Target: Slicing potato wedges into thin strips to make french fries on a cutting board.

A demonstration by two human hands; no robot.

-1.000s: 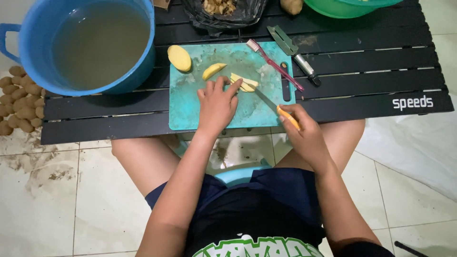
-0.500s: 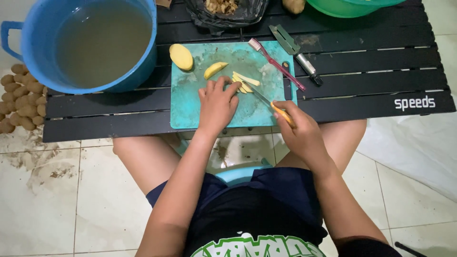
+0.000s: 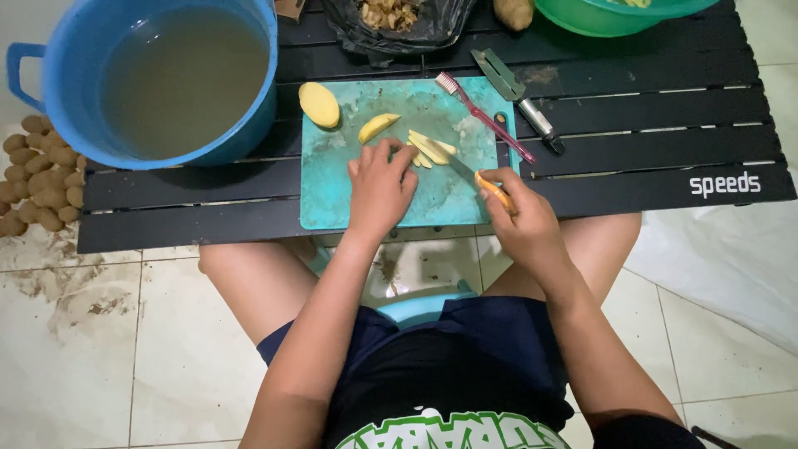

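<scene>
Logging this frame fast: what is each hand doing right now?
Left hand: pressed flat on the potato strips, gripping nothing.
Right hand: closed around the orange-handled knife.

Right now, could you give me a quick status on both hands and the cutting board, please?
Left hand pressing potato strips on teal board. Right hand gripping orange-handled knife, blade at strips. Toothbrush lying across the board's far right corner.

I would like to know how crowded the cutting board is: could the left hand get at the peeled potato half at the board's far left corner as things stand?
Probably yes. The left hand rests on the teal cutting board, and the potato half lies apart, with only bare board between them.
</scene>
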